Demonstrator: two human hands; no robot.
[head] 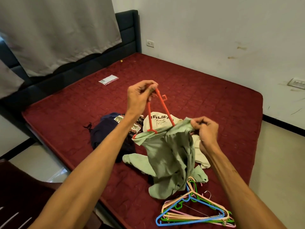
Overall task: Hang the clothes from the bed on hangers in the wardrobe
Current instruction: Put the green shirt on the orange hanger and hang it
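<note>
My left hand (pixel 140 95) grips the top of a red plastic hanger (pixel 162 106) held above the bed. A pale green button shirt (pixel 171 156) hangs from the hanger's lower part and trails onto the mattress. My right hand (pixel 204 128) pinches the shirt's upper edge at the hanger's right end. Behind the shirt lie a cream printed garment (pixel 159 121), a dark navy garment (pixel 105 133) and a patterned one (pixel 137 126). The wardrobe is not in view.
A heap of coloured plastic hangers (pixel 194 210) lies at the near right corner of the maroon mattress (pixel 206 90). A small clear packet (pixel 109 79) sits farther back. A dark headboard (pixel 128 32) and grey curtain (pixel 57 30) stand behind; dark wooden furniture (pixel 21 192) is at lower left.
</note>
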